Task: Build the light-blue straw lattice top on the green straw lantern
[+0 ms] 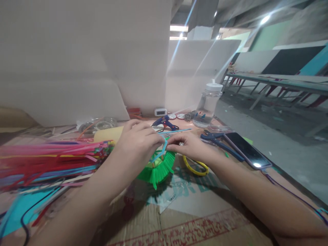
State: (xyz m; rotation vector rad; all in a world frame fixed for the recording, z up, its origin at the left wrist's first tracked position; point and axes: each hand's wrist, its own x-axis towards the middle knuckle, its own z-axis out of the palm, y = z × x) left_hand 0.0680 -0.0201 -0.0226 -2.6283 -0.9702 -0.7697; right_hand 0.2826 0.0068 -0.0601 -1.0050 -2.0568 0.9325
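While both hands hang over the green fringed thing (156, 175), just off centre toward 6 o'clock in the head view, the left hand (138, 141) is pinching a light-blue strip (164, 149). Right hand's (188, 145) fingertips are right at that strip too, but honestly can't tell if they're gripping. Clockwise from the green piece: blue glue gun (162, 121) at 12, water bottle (207, 106) at 1, yellow ring (197, 172) at 3, blurry coloured strips (56, 159) at 9.
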